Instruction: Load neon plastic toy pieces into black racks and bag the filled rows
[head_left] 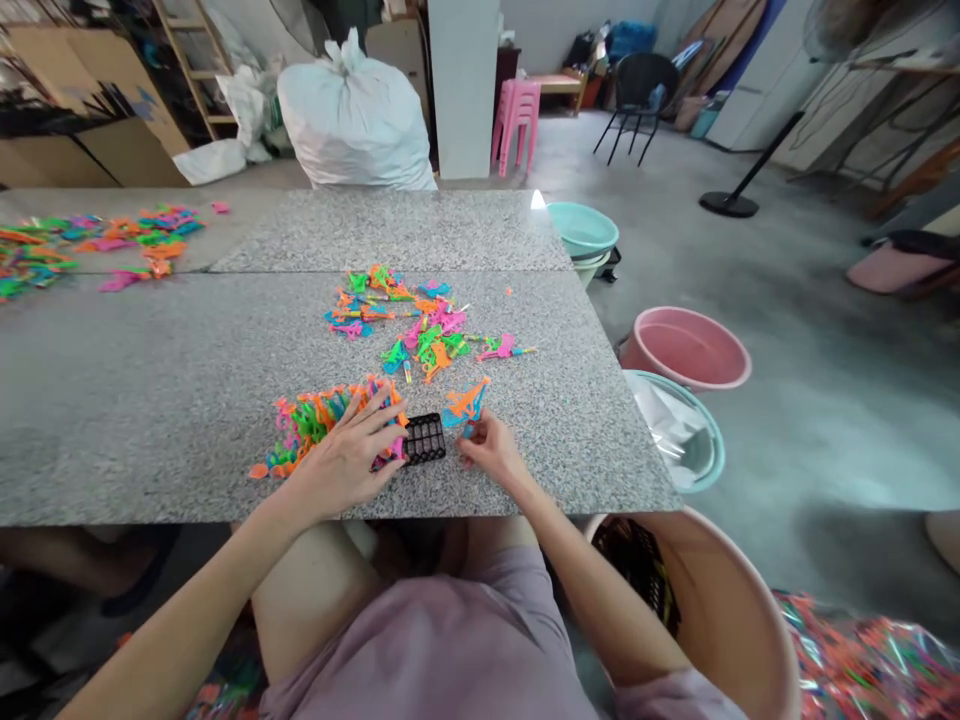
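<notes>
My left hand (349, 455) rests with fingers spread over the right end of a dense row of bright plastic toy pieces (307, 428), orange, green, pink and blue. They stand in a black grid rack (426, 438), whose right end shows bare cells. My right hand (489, 446) is closed in a pinch on an orange-and-blue plastic toy piece (466, 402), just right of the rack. The tips of that hand partly hide the lower end of the piece. Beyond both hands lies a loose pile of similar pieces (431, 340), some with thin striped sticks.
More loose pieces (150, 240) are spread at the table's far left. A white sack (356, 115) stands behind the speckled table (585, 430). Along its right side are a pink basin (686, 350), a teal-rimmed tub (709, 440) and a large tan tub (735, 590).
</notes>
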